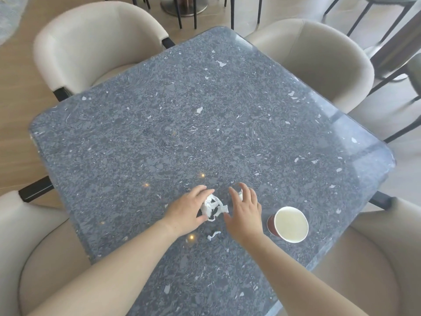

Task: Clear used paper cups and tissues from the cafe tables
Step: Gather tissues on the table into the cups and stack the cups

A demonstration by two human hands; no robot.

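A crumpled white tissue [213, 208] lies on the dark speckled table [182, 124] near its front. My left hand [185, 212] curls around the tissue's left side, fingers touching it. My right hand [245, 213] hovers just right of it with fingers spread, and a small white scrap [240, 192] shows under its fingertips. A thin torn tissue strip [213, 235] lies on the table between my wrists. A red paper cup [288, 224] with a white inside stands upright to the right of my right hand, apart from it.
Four beige upholstered chairs surround the table: far left [95, 42], far right [319, 62], near left [34, 247] and near right [376, 258]. Dark chair legs and a round table base [184, 6] stand on the wooden floor beyond.
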